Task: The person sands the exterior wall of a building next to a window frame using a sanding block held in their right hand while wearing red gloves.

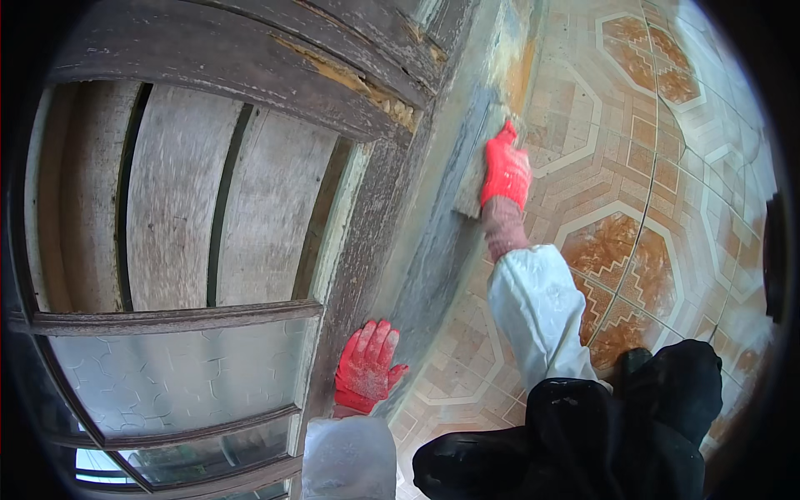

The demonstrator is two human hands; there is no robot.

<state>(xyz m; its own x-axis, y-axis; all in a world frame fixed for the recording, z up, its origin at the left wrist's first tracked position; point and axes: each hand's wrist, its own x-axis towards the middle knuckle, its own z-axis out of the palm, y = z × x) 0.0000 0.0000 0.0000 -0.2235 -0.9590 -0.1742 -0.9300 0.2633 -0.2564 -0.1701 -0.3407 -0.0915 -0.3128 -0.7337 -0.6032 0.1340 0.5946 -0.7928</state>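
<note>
My right hand (507,171), in a red glove with a pale worn patch, reaches forward and is closed on a flat grey trowel (473,179). The trowel's long blade lies against the smooth grey strip (433,242) that runs beside the brown wooden frame (358,225). The handle is hidden under the glove. Lower down, my left hand (367,367), in a dusty red glove, lies flat with fingers stretched out where the frame meets the strip. It holds nothing. White sleeves cover both forearms.
Peeling paint and broken wood mark the frame's crossbar (233,58). Left of it are grey boards (183,192) and a patterned glass pane (183,383). Patterned brown tiles (617,242) lie to the right. My dark-clad legs (575,433) fill the lower right.
</note>
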